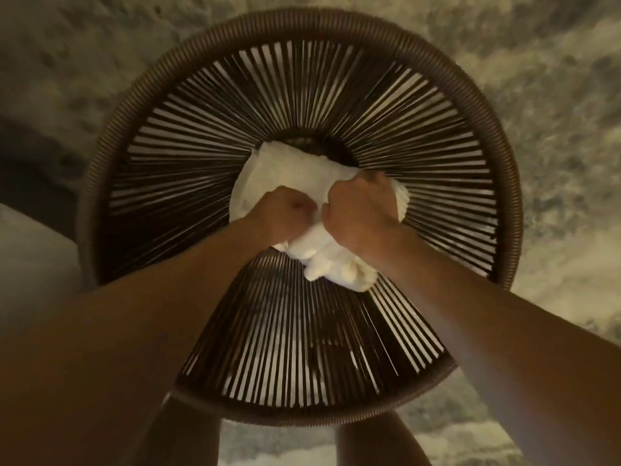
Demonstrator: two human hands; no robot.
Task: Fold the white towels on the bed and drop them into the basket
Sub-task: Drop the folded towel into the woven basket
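The left forearm and right forearm lie nearest the camera. They enter from the lower corners and converge over the open top of the basket.

**Hands**
- The left hand is clenched into a fist around a fold of the white towel, back of the hand upward.
- The right hand is clenched in the same way around the adjoining fold, just beside the left hand. The knuckles of the two hands almost touch.
- The fingertips are hidden under the cloth and the fists.

**Task item**
- The white towel is bunched, not flat. It sits inside the basket, at the centre, below the rim.
- One part spreads toward the far wall; another lump hangs below the right wrist toward the near wall.
- Whether the towel rests on the basket bottom cannot be determined.

**Basket**
- Round, with a dark brown rim wrapped in cord.
- The walls are close-set vertical cords with light showing through the gaps.
- The near wall shows between the two forearms.

**Surroundings**
- The basket stands on a mottled grey-beige floor.
- The person's legs show below the near rim.
- A pale surface meets the left edge of the view, beside the basket.
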